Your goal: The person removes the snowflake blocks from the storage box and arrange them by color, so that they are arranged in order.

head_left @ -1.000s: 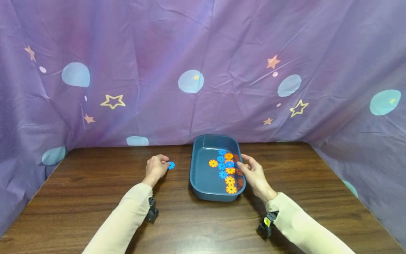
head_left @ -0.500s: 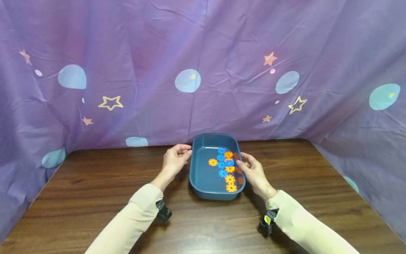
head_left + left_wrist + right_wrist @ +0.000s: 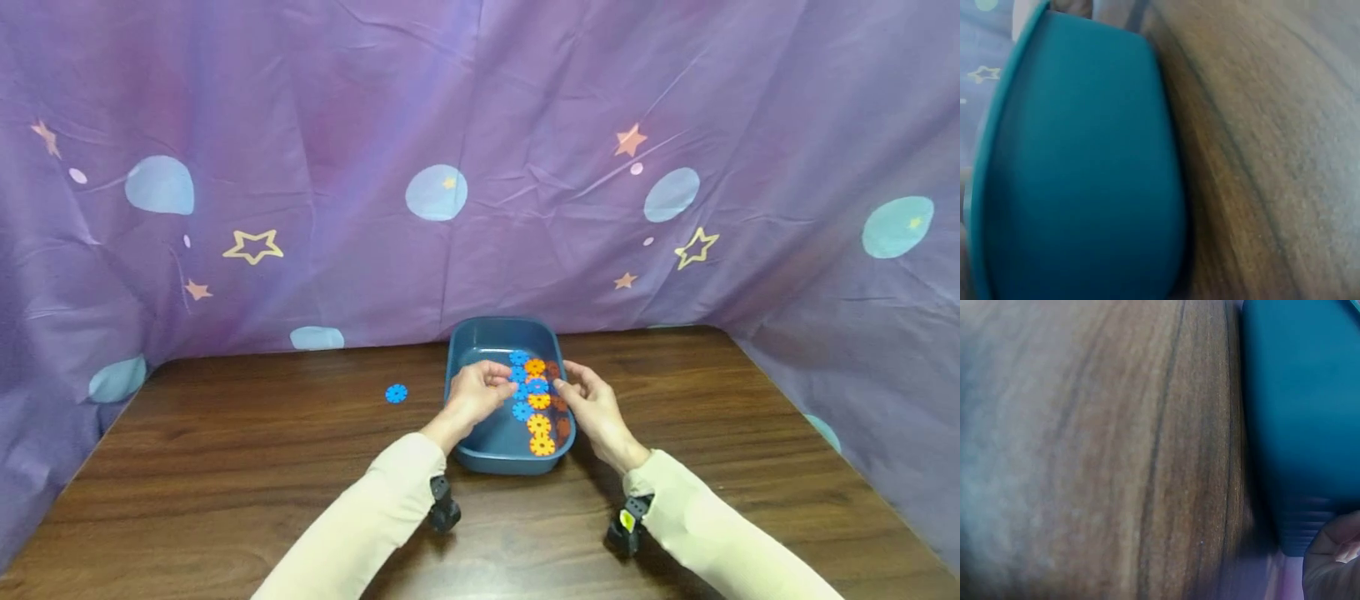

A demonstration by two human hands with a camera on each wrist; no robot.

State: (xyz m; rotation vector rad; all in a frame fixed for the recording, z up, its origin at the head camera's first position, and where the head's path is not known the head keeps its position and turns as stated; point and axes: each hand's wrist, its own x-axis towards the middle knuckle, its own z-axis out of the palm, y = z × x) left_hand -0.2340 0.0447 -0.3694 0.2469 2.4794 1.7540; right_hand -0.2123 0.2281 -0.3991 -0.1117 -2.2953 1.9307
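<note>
A dark blue plastic tray (image 3: 480, 446) with rounded corners stands mid-table. Notched plastic discs, blue (image 3: 522, 412) and orange (image 3: 542, 445), lie along its right half. My left hand (image 3: 472, 396) reaches over the tray's left rim, its thumb and index fingertips slightly apart right at the blue discs. It covers part of the tray floor. My right hand (image 3: 603, 421) grips the right rim, thumb inside and fingers outside. Curled fingers (image 3: 1334, 553) show by the tray wall (image 3: 1307, 406) in the right wrist view. In the left wrist view the tray's side (image 3: 1085, 156) fills much of the picture.
A single blue disc (image 3: 396, 393) lies flat on the wooden table (image 3: 225, 467), left of the tray. Behind the table hangs a purple curtain (image 3: 360, 275) with stars and round shapes, which also runs along both sides.
My left hand has left the blue disc on the table and moved right, over the tray. It now hides the orange disc that lay apart from the others. The right hand keeps its grip.
</note>
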